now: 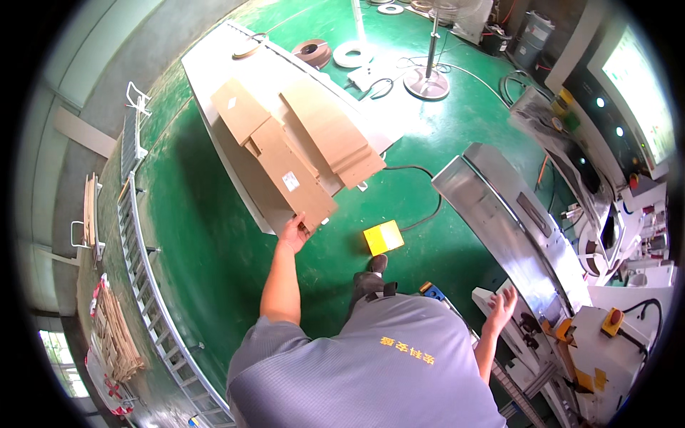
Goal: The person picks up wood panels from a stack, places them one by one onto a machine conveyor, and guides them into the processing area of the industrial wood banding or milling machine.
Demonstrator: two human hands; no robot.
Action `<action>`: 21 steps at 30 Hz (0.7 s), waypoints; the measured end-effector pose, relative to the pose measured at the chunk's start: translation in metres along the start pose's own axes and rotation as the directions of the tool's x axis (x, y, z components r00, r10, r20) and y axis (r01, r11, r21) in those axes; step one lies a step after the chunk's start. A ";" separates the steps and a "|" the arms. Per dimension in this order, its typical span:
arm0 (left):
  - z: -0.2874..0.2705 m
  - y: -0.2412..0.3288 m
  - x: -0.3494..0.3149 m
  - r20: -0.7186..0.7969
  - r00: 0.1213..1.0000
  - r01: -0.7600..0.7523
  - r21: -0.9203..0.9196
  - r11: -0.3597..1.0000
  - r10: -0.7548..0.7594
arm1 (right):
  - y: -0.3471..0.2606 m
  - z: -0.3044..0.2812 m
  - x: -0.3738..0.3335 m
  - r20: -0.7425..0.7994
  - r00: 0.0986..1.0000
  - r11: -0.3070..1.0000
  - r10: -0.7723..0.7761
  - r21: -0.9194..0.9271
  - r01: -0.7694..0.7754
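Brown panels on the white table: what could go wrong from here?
The left hand is at the near end of one brown panel; a tug there might shift the panels close around it. A shoe is right beside the yellow box on the floor, so a small step could knock it, and a foot might catch its black cable. The open right hand could bump the nearby machine.

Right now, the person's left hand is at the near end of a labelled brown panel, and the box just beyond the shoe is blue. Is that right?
Not quite: the box just beyond the shoe is yellow, not blue, as the head view shows. The left hand is at the near end of a labelled brown panel.
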State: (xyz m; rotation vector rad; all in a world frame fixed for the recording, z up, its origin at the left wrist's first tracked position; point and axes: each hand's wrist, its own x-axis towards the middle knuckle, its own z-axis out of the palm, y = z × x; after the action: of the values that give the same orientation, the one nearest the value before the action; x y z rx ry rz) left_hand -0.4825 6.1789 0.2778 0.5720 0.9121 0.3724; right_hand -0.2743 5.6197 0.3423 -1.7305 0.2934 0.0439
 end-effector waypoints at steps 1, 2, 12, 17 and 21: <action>0.008 -0.006 -0.003 0.024 0.998 -0.057 0.004 0.998 0.057 | 0.000 0.008 0.002 0.127 0.992 0.999 0.018 -0.044 -0.013; 0.014 -0.013 -0.004 0.046 0.993 -0.111 0.007 0.994 0.110 | -0.017 0.023 -0.005 0.252 0.967 0.998 0.044 -0.057 -0.031; 0.233 -0.139 -0.079 0.712 0.692 0.064 0.100 0.993 -0.116 | -0.077 0.108 -0.019 0.883 0.470 0.997 0.001 -0.040 0.072; 0.276 -0.179 -0.081 0.624 0.679 0.201 0.347 0.916 -0.386 | -0.044 0.070 0.004 0.758 0.652 0.965 -0.003 0.172 -0.195; 0.283 -0.201 -0.062 0.551 0.715 0.207 0.423 0.882 -0.432 | -0.031 0.018 0.007 0.673 0.723 0.890 0.157 0.222 -0.399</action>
State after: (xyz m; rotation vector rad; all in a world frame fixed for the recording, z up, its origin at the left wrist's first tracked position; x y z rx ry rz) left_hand -0.2721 5.9008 0.3305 0.7695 0.3904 -0.3112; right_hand -0.2585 5.6403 0.3679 -1.1992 0.0426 0.7609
